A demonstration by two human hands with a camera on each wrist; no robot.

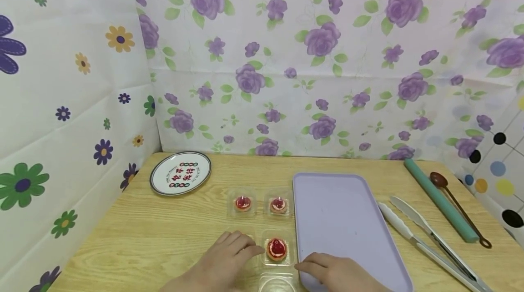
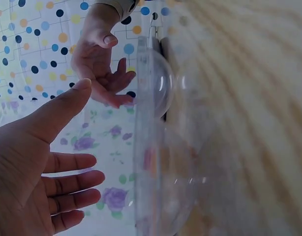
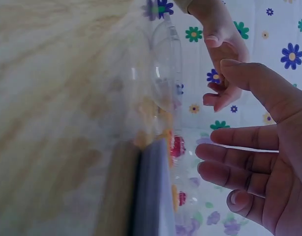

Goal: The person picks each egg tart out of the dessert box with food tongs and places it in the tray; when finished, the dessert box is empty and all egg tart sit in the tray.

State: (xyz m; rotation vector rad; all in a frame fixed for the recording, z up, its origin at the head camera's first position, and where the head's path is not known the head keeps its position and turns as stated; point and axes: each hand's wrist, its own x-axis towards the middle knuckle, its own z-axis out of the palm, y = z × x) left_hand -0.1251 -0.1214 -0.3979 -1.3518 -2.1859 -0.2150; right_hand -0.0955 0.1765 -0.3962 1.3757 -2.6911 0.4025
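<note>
My left hand [image 1: 229,255] hovers beside a clear plastic box holding a small red-topped tart [image 1: 276,249], fingers loosely bent with nothing in them. On the tart's other side my right hand [image 1: 333,271] is over the near left corner of the lavender tray [image 1: 335,210], also holding nothing. Relaxed, spread fingers show for the left hand [image 2: 47,172] and the right hand [image 3: 269,157] in their wrist views. Farther back stand two more boxed tarts, a left one [image 1: 243,203] and a right one [image 1: 279,205]. A clear container [image 1: 278,283] lies at the front edge of view.
A white plate [image 1: 180,173] with red lettering sits at the back left. Right of the tray lie metal tongs [image 1: 434,242] with white tips, a green rolling-pin-like rod [image 1: 440,201] and a brown spoon [image 1: 458,205]. Flowered cloth [image 1: 286,101] hangs behind the wooden table [image 1: 135,237].
</note>
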